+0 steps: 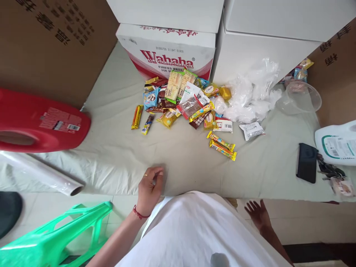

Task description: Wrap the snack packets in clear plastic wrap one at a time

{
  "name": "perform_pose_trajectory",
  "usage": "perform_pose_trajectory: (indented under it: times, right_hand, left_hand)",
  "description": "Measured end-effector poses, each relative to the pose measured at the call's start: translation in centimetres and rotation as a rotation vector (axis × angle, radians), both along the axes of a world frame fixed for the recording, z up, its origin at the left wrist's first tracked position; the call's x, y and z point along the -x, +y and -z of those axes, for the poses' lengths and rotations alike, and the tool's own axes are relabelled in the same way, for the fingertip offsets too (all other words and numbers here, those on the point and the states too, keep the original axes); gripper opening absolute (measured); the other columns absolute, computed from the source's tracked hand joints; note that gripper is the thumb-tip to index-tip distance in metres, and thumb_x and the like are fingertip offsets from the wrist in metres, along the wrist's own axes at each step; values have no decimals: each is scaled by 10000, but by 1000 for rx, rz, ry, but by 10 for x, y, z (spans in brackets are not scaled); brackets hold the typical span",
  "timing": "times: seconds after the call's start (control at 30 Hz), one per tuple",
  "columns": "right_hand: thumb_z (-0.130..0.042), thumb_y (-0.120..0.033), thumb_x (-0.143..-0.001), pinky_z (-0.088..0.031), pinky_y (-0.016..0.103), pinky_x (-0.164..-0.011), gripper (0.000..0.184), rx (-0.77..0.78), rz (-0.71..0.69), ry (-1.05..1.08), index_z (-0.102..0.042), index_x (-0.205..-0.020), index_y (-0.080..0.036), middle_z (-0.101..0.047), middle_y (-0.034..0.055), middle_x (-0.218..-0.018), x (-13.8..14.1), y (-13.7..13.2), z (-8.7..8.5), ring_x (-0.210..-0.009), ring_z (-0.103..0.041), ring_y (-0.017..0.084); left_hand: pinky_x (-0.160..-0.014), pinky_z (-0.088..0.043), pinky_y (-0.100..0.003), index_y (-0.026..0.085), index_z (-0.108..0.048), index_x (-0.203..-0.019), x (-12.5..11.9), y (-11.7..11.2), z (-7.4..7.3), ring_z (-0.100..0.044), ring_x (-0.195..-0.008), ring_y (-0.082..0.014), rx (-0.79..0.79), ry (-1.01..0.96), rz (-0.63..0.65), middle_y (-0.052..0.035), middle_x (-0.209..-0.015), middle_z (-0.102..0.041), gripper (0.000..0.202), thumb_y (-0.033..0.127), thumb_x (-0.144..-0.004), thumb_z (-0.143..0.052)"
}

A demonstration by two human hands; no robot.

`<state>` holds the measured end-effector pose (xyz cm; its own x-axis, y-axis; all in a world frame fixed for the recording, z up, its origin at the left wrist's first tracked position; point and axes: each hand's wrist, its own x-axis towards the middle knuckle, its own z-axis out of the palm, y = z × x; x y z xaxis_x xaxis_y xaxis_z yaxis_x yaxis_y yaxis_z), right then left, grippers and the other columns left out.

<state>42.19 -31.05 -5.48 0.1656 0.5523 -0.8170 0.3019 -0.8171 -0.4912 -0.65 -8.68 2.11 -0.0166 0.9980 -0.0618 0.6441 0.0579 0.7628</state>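
Observation:
My left hand (149, 188) rests on the near edge of a table covered with a pale cloth (116, 148). Its fingers are curled inward and pinched; a ring and a red wrist string show. Whether anything sits between the fingers is hidden. My right hand (258, 214) hangs below the table edge with its fingers spread, holding nothing. A heap of wrapped snacks (180, 100) lies at the far middle of the table. Two long yellow candy bars (221, 145) lie apart from the heap, closest to my hands.
A Wahaha carton (167, 50) and white boxes stand behind the snacks. Crumpled clear plastic bags (250, 94) and a clear bowl (302, 98) sit at right. A black phone (306, 162), keys, a white jug (338, 142), a red jug (36, 120), a film roll (41, 172) and a green stool (52, 237) surround.

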Motion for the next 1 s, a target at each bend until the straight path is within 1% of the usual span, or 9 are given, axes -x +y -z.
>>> perform_pose_trajectory:
  times: [0.1,0.17,0.33,0.47,0.53,0.7,0.8,0.9,1.0]
  right_hand:
    - [-632,-526,-956,-602,346,-867,332,188,-50,-16,-757,-941,-219,-722,79,-1036,-14,12,14,-1012,-706,238]
    - [-652,-580,-852,-605,356,-700,459,311,-100,6,-651,-549,-235,-663,75,-683,-23,11,5,-772,-717,275]
    - [-760,-497,-707,-575,328,-580,367,458,-313,353,-650,-543,-188,-728,98,-716,-35,34,-75,-584,-669,203]
    - [-753,-509,-829,-553,303,-713,340,-80,-511,419,-789,-856,-172,-749,93,-892,-42,126,-149,-761,-668,176]
    - [-789,-535,-802,-523,298,-705,355,-393,-361,127,-778,-813,-181,-714,60,-801,-47,185,-165,-749,-631,179]
    - [-698,-447,-881,-490,321,-730,276,-902,-28,-566,-788,-954,-197,-724,60,-904,-50,316,-143,-718,-580,167]
    - [-716,-329,-846,-494,351,-812,259,-958,-153,-686,-793,-1043,-179,-719,99,-1118,-45,369,-125,-703,-566,143]
    - [-731,-243,-800,-473,362,-829,159,-849,-285,-715,-787,-919,-154,-730,91,-997,-40,393,-122,-730,-567,156]
    - [-728,-276,-814,-453,331,-744,123,-933,-126,-624,-738,-834,-156,-678,33,-789,-37,383,-132,-696,-532,143]
  left_hand:
    - [-728,-528,-268,212,-713,-916,8,3,5,-658,-791,-152,-109,-3,83,-43,-959,-711,255,176,-907,-461]
    - [-702,-511,-252,218,-654,-766,14,5,9,-650,-745,-140,-148,-22,192,-17,-834,-690,283,99,-860,-415]
    - [-656,-483,-256,226,-576,-670,19,6,21,-631,-675,-144,-224,43,288,-3,-714,-648,251,81,-800,-418]
    - [-654,-473,-278,236,-579,-662,16,5,24,-636,-678,-165,-201,132,273,-15,-715,-661,237,112,-797,-429]
    - [-666,-478,-286,239,-578,-660,15,5,23,-640,-688,-174,-190,128,265,-19,-718,-663,225,122,-791,-437]
    - [-692,-490,-299,240,-586,-666,14,2,23,-638,-705,-188,-171,108,236,-32,-735,-668,204,143,-781,-448]
    - [-692,-489,-300,236,-589,-679,14,1,25,-646,-720,-189,-188,119,220,-37,-755,-672,209,143,-789,-437]
    - [-682,-482,-296,233,-591,-685,15,-1,25,-641,-713,-182,-211,119,213,-32,-751,-664,215,141,-796,-432]
    - [-690,-485,-285,228,-603,-687,16,-3,23,-646,-731,-171,-201,40,203,-27,-764,-669,213,145,-803,-445]
